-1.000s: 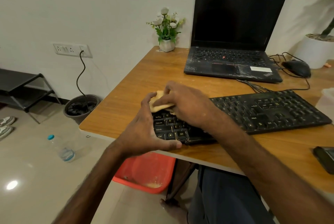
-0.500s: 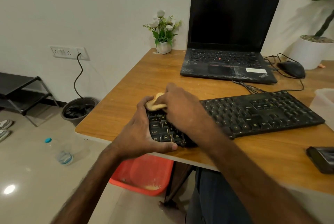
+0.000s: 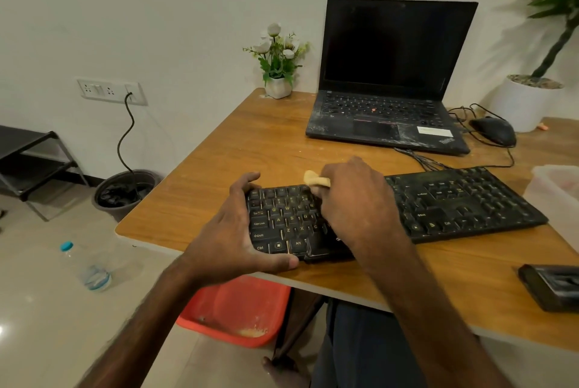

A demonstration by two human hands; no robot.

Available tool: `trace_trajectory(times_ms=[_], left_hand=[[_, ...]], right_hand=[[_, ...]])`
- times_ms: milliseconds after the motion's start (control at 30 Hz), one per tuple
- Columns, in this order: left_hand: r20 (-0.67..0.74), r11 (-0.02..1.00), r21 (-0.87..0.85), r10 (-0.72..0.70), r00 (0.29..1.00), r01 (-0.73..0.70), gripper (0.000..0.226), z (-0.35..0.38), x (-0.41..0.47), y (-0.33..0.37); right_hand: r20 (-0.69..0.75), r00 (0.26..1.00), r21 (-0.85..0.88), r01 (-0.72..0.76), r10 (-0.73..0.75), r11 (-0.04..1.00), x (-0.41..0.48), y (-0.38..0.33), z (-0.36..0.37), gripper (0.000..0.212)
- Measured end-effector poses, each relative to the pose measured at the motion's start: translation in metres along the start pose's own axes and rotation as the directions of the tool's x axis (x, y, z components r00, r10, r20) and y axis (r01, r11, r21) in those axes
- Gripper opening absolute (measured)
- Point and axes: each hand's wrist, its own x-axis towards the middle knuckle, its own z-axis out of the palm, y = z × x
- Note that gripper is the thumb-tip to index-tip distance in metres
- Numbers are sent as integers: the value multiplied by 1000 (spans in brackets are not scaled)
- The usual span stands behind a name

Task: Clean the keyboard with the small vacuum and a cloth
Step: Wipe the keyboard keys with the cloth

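Note:
A black keyboard (image 3: 463, 202) lies across the wooden desk (image 3: 257, 143), its keys dusty. My left hand (image 3: 235, 231) grips the keyboard's left end, fingers over the far edge and thumb along the near edge. My right hand (image 3: 354, 199) holds a small yellow cloth (image 3: 315, 180) bunched under its fingers and presses it on the upper rows of keys left of the middle. Most of the cloth is hidden under the hand. A dark box-like device (image 3: 554, 285), possibly the small vacuum, lies at the desk's right edge.
An open black laptop (image 3: 391, 80) stands behind the keyboard, with a mouse (image 3: 495, 130) and cables to its right. A small flower pot (image 3: 277, 86) sits at the back corner. A translucent tub (image 3: 560, 187) is at the right. A red basin (image 3: 238, 309) and a bottle (image 3: 91, 268) are on the floor.
My right hand with the cloth has slid right along the top key rows, away from the left end. My left hand keeps its grip on the keyboard.

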Motion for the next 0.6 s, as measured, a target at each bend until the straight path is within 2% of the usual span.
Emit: trace_trajectory(times_ms=[67,133,267,367,500,600], left_hand=[[-7,1000,12,-1,1000,1,138,1,0,0],[-15,1000,6,-1,1000,2,139,2,0,0],[-16,1000,-8,-3,1000,3,137,3,0,-2],[-17,1000,-7,-5,1000,5,132,2,-1,-4],[-3,1000,-18,7,1000,-7,140,0,0,-2],[-3,999,-32,5,1000,-6,142,-1,0,0]], right_hand=[[77,996,-115,-25,34,993,-9,-11,0,31],[95,995,-155,41,-27,987,-14,-31,4,32],[57,970,-66,240,-236,969,-17,-65,17,34],[79,944,-49,325,-321,944,-16,-74,22,43],[109,941,-91,331,-321,939,-11,-53,14,37],[146,967,-99,223,-208,970,-10,-25,5,41]])
